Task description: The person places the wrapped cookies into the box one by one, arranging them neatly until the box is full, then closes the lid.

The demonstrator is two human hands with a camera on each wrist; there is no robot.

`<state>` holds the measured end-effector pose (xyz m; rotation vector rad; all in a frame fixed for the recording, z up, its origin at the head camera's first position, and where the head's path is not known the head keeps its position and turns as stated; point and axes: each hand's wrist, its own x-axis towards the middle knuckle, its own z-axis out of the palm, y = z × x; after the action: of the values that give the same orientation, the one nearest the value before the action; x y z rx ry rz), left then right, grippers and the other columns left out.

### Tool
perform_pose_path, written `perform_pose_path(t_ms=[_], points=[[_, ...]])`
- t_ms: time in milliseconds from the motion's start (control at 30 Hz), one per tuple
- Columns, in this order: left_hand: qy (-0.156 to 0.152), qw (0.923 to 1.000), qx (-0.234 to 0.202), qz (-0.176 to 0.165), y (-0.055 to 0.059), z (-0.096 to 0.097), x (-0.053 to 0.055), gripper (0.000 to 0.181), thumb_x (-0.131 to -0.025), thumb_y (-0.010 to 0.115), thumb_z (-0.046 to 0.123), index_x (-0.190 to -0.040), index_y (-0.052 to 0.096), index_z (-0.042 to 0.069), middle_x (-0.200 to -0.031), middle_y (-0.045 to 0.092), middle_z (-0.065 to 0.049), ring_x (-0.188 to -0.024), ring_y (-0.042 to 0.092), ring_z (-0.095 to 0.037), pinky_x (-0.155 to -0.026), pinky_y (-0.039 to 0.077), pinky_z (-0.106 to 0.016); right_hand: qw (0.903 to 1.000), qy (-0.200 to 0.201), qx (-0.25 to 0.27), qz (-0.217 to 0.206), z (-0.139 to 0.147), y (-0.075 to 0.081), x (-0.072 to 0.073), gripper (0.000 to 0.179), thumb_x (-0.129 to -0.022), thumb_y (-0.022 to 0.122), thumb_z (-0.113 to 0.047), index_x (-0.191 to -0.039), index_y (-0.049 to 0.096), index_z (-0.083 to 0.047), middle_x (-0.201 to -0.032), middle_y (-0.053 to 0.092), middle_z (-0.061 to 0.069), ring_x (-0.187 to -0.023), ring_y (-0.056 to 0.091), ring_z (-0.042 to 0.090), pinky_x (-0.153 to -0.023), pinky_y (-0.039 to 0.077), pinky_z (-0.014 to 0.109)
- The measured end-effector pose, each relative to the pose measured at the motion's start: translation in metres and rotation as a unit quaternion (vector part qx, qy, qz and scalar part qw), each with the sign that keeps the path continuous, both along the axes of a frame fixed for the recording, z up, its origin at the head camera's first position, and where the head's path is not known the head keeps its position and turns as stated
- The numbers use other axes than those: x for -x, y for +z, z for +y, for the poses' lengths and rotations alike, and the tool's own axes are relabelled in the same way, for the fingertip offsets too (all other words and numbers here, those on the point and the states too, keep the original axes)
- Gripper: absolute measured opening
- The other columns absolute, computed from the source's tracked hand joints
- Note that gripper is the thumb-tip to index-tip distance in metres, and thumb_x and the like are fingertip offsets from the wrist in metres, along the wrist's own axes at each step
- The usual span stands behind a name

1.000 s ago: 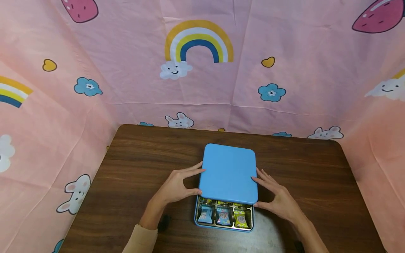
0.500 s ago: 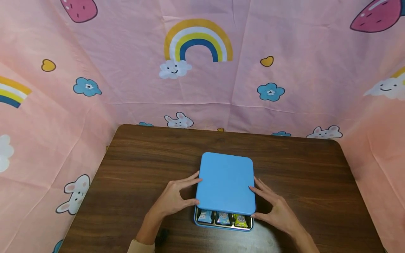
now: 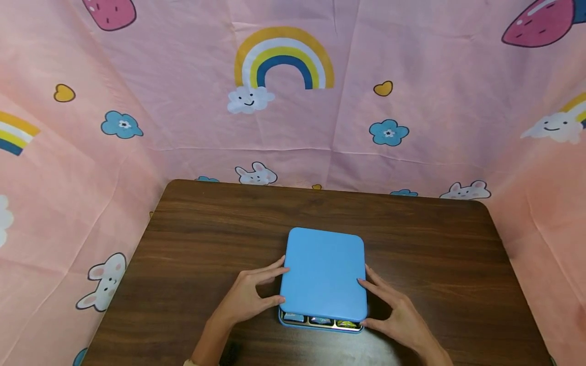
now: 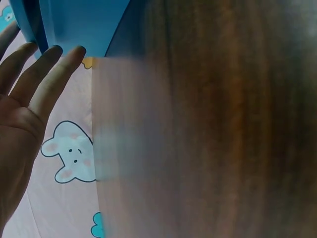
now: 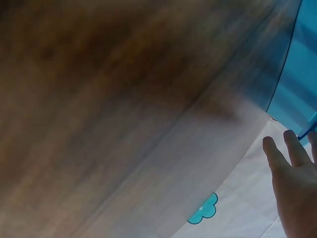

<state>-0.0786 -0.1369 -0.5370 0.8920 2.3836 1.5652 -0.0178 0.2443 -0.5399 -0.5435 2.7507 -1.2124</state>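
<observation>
A flat blue lid (image 3: 325,274) sits over most of a blue tin (image 3: 320,329) on the table, offset so a strip of the tin shows at the near side. Small wrapped sweets (image 3: 345,324) lie in the tin's exposed compartments; the lid hides the rest. My left hand (image 3: 252,295) holds the lid's left edge with thumb and fingertips spread along it. At the right edge, my right hand (image 3: 396,310) holds it likewise, thumb at the near corner. The left wrist view shows the left fingers (image 4: 49,87) against a blue side.
Dark wood-grain table (image 3: 206,229) surrounds the tin. Behind and beside it hangs a pink cloth (image 3: 192,91) printed with rainbows, clouds and rabbits. A small dark object (image 3: 230,352) shows by the left wrist.
Both hands have drawn the lid toward the near side and down over the tin. Less of the near row of sweets shows now.
</observation>
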Motion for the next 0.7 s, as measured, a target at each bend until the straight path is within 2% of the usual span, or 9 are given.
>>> perform_pose_path(t_ms=[100,200,233,467,567,700], points=[[-0.002,0.9999,-0.013,-0.001,-0.002,0.000,-0.004,0.062,-0.082,0.083,0.017,-0.139,0.059,0.009,-0.151,0.045,-0.011,-0.123,0.059,-0.028,-0.087,0.057,-0.044,1.0000,0.001,-0.002,-0.002,-0.001,-0.001,-0.003,0.087,-0.073,0.088,-0.041,-0.149,0.048,-0.030,-0.161,0.030,0.001,-0.142,0.036,0.021,-0.093,0.052,0.054],[0.002,0.9999,-0.009,-0.007,-0.002,0.000,-0.007,0.061,-0.084,0.081,0.019,-0.140,0.058,0.012,-0.151,0.045,-0.008,-0.123,0.059,-0.025,-0.088,0.057,-0.043,1.0000,0.002,-0.001,-0.005,-0.001,-0.001,-0.005,0.087,-0.073,0.088,-0.039,-0.149,0.047,-0.030,-0.161,0.030,0.003,-0.142,0.036,0.021,-0.092,0.053,0.052],[0.003,1.0000,-0.006,-0.007,-0.006,-0.001,-0.007,0.061,-0.085,0.080,0.022,-0.141,0.058,0.014,-0.152,0.045,-0.006,-0.123,0.059,-0.024,-0.088,0.057,-0.041,1.0000,0.002,-0.004,-0.006,0.000,0.000,-0.004,0.087,-0.073,0.087,-0.040,-0.149,0.047,-0.030,-0.161,0.030,0.002,-0.142,0.036,0.021,-0.092,0.053,0.052],[0.019,0.9995,0.002,-0.025,-0.007,-0.002,-0.013,0.062,-0.082,0.083,0.016,-0.139,0.060,0.013,-0.151,0.045,-0.007,-0.123,0.059,-0.026,-0.090,0.056,-0.043,0.9998,-0.001,-0.012,-0.015,-0.001,0.002,-0.007,0.086,-0.073,0.085,-0.046,-0.149,0.047,-0.033,-0.162,0.028,-0.004,-0.141,0.037,0.022,-0.095,0.052,0.052],[0.024,0.9993,-0.004,-0.029,-0.003,0.000,-0.016,0.061,-0.080,0.083,0.009,-0.137,0.060,0.007,-0.150,0.046,-0.013,-0.123,0.058,-0.031,-0.089,0.056,-0.047,0.9998,-0.003,-0.018,-0.010,-0.002,0.001,-0.008,0.086,-0.073,0.084,-0.048,-0.149,0.047,-0.033,-0.161,0.029,-0.002,-0.140,0.039,0.025,-0.095,0.052,0.052],[0.019,0.9988,-0.023,-0.040,0.013,0.003,-0.018,0.059,-0.081,0.082,0.004,-0.135,0.060,0.000,-0.148,0.045,-0.022,-0.122,0.058,-0.036,-0.088,0.055,-0.052,0.9998,-0.004,-0.022,0.000,-0.002,-0.001,-0.010,0.087,-0.072,0.087,-0.045,-0.149,0.047,-0.033,-0.161,0.031,0.001,-0.138,0.041,0.027,-0.094,0.053,0.048]])
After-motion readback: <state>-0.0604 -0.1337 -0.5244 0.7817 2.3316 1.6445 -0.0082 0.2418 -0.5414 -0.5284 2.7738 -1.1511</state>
